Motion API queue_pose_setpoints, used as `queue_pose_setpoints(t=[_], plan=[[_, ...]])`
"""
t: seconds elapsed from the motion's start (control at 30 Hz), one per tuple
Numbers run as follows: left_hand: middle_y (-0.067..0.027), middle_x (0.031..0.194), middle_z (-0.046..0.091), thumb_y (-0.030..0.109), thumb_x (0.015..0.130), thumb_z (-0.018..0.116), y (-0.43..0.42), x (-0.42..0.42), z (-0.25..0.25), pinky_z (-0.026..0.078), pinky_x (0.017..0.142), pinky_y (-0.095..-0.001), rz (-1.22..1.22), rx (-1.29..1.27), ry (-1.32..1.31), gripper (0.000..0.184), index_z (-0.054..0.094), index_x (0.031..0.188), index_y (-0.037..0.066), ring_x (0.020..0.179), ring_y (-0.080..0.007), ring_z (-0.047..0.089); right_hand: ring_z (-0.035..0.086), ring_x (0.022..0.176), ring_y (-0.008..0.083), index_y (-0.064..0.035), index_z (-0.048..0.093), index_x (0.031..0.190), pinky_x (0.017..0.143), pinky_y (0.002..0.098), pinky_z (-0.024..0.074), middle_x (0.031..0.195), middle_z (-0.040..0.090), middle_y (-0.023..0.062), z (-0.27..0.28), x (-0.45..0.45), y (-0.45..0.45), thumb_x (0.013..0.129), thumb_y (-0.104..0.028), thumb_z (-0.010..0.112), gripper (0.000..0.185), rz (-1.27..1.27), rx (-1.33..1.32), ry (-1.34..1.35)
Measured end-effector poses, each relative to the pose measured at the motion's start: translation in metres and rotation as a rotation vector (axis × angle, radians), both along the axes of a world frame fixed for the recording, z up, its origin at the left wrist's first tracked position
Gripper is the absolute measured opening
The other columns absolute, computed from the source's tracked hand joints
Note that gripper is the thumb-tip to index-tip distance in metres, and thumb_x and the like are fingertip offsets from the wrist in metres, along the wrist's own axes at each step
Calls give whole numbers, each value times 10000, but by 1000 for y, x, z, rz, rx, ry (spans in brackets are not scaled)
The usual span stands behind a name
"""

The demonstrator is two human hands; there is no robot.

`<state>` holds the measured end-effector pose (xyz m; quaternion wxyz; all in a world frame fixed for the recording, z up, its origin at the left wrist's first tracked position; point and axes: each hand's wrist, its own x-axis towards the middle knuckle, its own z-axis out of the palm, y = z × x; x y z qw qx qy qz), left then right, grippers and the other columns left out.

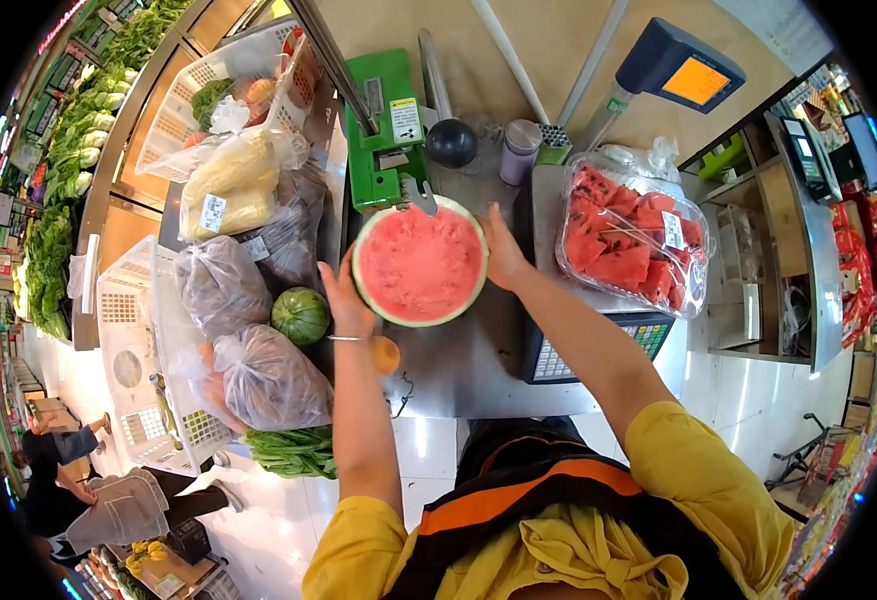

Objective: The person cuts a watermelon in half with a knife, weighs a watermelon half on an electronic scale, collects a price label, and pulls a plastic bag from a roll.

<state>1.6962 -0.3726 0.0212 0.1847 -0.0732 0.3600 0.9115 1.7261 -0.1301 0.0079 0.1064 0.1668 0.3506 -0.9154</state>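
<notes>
A: Where is the watermelon half [420,263]?
B: Centre of frame; left grip [346,300] and right grip [501,252] clasp opposite sides.
A: Handling?
B: Probably heavy, stiff-rinded, cut flesh soft and slippery; best held by the rind.

Leafy greens [50,265] are lining the far left, filled plastic bags [270,378] are bulging near a white crate [126,335], and rightward a display [696,78] is glowing orange!

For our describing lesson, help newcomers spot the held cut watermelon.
Find the green machine on the metal counter. Just below it in view, the left hand and right hand hold the watermelon. Its round red face sets it apart from the wrapped chunks.
</notes>
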Motion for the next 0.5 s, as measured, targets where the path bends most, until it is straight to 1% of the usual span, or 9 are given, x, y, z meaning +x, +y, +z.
queue_pose_setpoints(t=[0.03, 0.07, 0.13, 0.17, 0.23, 0.27, 0.33, 0.37, 0.5], plan=[[-123, 1292, 430, 668, 839, 282, -6, -6, 1, 287, 1024, -376, -4, -27, -30, 806, 353, 1284, 0, 1201, -245, 398, 356, 1250, 222, -47, 372, 1310, 1047, 387, 249, 1351, 395, 81, 3, 2, -7, 863, -640, 257, 752, 34, 23, 43], [-125, 1296, 426, 675, 834, 287, -12, -10, 2, 288, 1023, -364, -17, -69, -20, 832, 332, 1299, -13, 1202, -242, 397, 356, 1250, 222, -47, 372, 1310, 1047, 387, 249, 1351, 395, 81, -2, -2, -11, 863, -640, 257, 752, 32, 17, 38], [-131, 1301, 430, 674, 840, 258, -22, -18, 2, 283, 1026, -357, -69, -171, 7, 842, 345, 1295, -29, 1207, -245, 398, 341, 1254, 205, -65, 368, 1321, 1053, 366, 219, 1348, 399, 70, -1, -13, -19, 869, -638, 246, 740, 102, 296, -42], [-131, 1301, 430, 674, 840, 258, -26, -22, 3, 283, 1026, -357, -74, -174, 10, 842, 345, 1295, -29, 1207, -245, 398, 319, 1260, 193, -72, 369, 1326, 1058, 347, 182, 1350, 395, 67, 1, -12, -18, 875, -634, 235, 733, 110, 432, -112], [-132, 1300, 428, 668, 847, 252, -28, -25, 7, 276, 1027, -341, -151, -288, 102, 845, 335, 1301, -40, 1214, -233, 390, 304, 1269, 194, -72, 372, 1326, 1062, 344, 166, 1358, 384, 74, 3, -13, -13, 873, -637, 235, 737, 129, 434, -109], [-132, 1300, 428, 668, 847, 252, -27, -26, 8, 276, 1027, -341, -148, -286, 105, 845, 335, 1301, -40, 1214, -233, 390, 289, 1278, 195, -71, 374, 1327, 1066, 342, 150, 1367, 373, 80, 5, -15, -12, 871, -640, 235, 742, 151, 438, -103], [-132, 1303, 421, 666, 849, 256, -20, -22, 22, 261, 1034, -334, -96, -391, 153, 855, 317, 1310, -51, 1217, -222, 382, 277, 1284, 198, -65, 373, 1327, 1068, 341, 140, 1375, 360, 88, 17, -14, -15, 868, -645, 238, 752, 117, 485, -143], [-119, 1323, 399, 637, 869, 253, -17, -18, 29, 249, 1041, -325, -107, -420, 160, 817, 302, 1325, -39, 1229, -211, 366, 266, 1290, 201, -59, 372, 1328, 1070, 339, 129, 1383, 348, 95, 23, -12, -16, 864, -649, 241, 762, 78, 529, -188], [-95, 1352, 371, 596, 894, 232, -10, -11, 27, 233, 1050, -316, -111, -486, 239, 750, 296, 1343, -1, 1251, -196, 335, 244, 1304, 211, -44, 346, 1341, 1074, 340, 113, 1394, 329, 105, 19, -11, -12, 859, -655, 249, 784, 103, 568, -201]])
